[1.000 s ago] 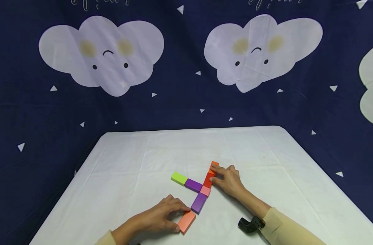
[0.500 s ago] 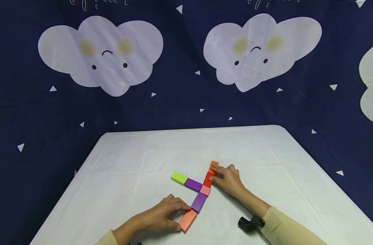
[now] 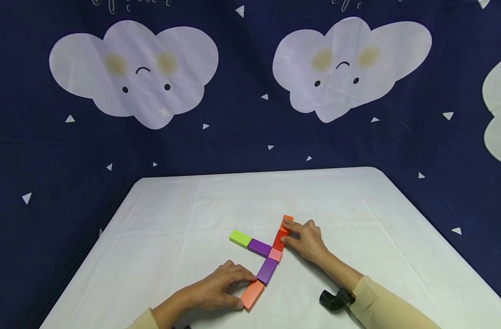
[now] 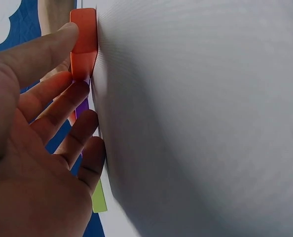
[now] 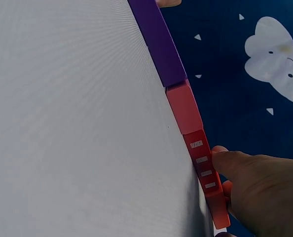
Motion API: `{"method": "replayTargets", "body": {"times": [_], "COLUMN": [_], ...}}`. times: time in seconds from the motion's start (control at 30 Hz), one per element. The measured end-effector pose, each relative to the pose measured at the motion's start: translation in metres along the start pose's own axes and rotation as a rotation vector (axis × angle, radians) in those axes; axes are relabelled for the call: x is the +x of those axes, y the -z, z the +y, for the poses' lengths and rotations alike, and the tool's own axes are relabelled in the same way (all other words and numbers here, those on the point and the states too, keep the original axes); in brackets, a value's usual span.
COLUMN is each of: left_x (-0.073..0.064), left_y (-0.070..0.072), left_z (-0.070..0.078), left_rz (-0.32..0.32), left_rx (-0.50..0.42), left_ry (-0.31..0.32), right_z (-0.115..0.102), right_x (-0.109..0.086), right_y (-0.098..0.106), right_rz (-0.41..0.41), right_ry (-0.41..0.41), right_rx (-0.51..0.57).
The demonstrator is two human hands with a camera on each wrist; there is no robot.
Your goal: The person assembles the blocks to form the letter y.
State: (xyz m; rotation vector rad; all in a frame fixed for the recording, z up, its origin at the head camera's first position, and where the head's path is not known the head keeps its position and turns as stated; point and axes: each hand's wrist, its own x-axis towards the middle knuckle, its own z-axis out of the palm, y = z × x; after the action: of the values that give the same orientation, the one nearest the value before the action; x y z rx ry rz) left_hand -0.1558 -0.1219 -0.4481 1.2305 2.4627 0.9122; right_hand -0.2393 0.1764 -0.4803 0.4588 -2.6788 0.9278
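Observation:
My left hand (image 3: pixel 222 285) pinches a salmon-coloured flat block (image 3: pixel 252 296) between thumb and index finger, its upper end against a purple block (image 3: pixel 267 271). That purple block continues the row to a small pink block (image 3: pixel 275 255), a red block (image 3: pixel 278 243) and an orange block (image 3: pixel 288 218). My right hand (image 3: pixel 309 243) touches the far end of this row, thumb at the red block's side and fingertips over the orange one. In the right wrist view the red block (image 5: pixel 201 163) bears several pale marks on its side. The other right fingers are mostly hidden.
A second purple block (image 3: pixel 259 247) and a lime green block (image 3: pixel 239 239) branch left from the pink block. Everything lies on a white-covered table (image 3: pixel 184 201). A dark blue cloud-patterned cloth (image 3: pixel 242 151) hangs behind. A black device (image 3: pixel 334 300) is strapped at the right wrist.
My left hand has slid the salmon block slightly up and right, closing the small gap to the purple block. The right hand has stayed in place on the far blocks.

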Motion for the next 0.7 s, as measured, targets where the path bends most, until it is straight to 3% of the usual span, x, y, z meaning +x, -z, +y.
{"method": "replayTargets", "body": {"times": [0.7], "left_x": [0.0002], "left_y": [0.0000], "left_z": [0.0014], "left_rz": [0.007], "left_rx": [0.006], "left_ry": [-0.006], "right_z": [0.0013], "right_x": [0.0007], "right_y": [-0.0007], "right_rz": [-0.007], "right_ry": [-0.006], "right_rx": [0.002]}}
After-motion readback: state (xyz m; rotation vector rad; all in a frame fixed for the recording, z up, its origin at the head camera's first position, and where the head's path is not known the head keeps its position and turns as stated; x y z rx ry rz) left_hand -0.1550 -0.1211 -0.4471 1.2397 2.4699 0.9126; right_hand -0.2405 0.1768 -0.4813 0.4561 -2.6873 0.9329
